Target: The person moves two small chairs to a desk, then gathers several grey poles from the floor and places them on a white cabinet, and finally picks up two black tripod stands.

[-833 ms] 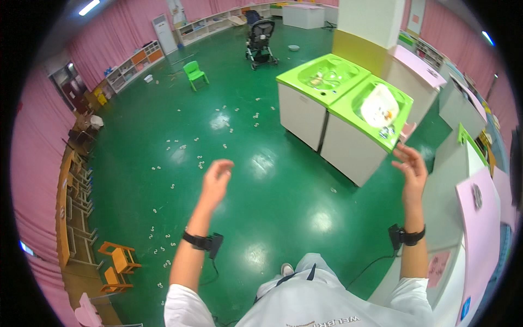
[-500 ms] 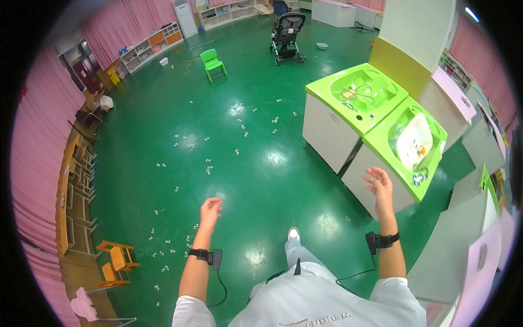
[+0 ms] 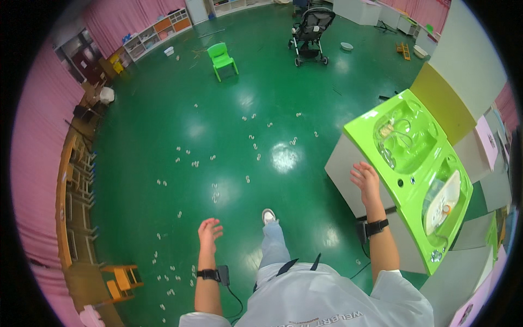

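Held out over the green floor (image 3: pixel 294 188), my left hand (image 3: pixel 208 234) has its fingers apart and slightly bent, with nothing in it. My right hand (image 3: pixel 366 182) is likewise empty, fingers spread, in front of a white cabinet (image 3: pixel 348 163) with a bright green double basin top (image 3: pixel 366 129). That hand appears just beside the basin's edge; whether it touches cannot be made out. A white tub (image 3: pixel 444 199) lies tilted in the nearer basin. Several small white S-shaped pieces (image 3: pixel 247 179) are scattered across the floor. Each wrist wears a black strap with a cable.
Ahead stand a green child's chair (image 3: pixel 219 53) and a black stroller (image 3: pixel 312 30), with a white bowl (image 3: pixel 347 46) beside it. Wooden chairs (image 3: pixel 124 279) are at the lower left, near pink curtains (image 3: pixel 35 163). Low shelves (image 3: pixel 158 35) line the far wall. White partitions (image 3: pixel 463 278) rise on the right.
I have stepped forward; the basin unit, chair and stroller appear nearer. The other foot is now in front. Both hands stay empty, the right one now beside the basin unit.
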Available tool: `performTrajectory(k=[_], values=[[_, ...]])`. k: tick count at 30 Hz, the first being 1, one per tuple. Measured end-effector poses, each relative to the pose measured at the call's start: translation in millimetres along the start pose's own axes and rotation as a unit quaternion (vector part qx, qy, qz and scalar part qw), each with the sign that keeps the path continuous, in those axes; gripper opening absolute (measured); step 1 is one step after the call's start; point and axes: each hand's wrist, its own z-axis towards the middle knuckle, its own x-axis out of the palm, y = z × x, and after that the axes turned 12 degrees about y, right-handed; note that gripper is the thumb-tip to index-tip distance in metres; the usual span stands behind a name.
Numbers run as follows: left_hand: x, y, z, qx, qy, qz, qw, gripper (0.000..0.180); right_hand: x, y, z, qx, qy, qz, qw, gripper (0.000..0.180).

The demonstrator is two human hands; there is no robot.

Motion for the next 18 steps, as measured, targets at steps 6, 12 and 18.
performTrajectory(k=[6, 12, 18], values=[[31, -59, 173, -0.027, 0.015, -0.004, 1.000, 0.020, 7, -17, 133, 0.018, -0.056, 0.105, 0.993, 0.037], [122, -164, 360, -0.080, 0.110, 0.073, 0.988, 0.021, 7, 9, 238, 0.039, -0.135, 0.129, 0.982, 0.044], [257, -259, 524, -0.027, 0.181, 0.113, 0.977, 0.021, -8, 41, 375, 0.003, -0.184, 0.163, 0.969, 0.036]])
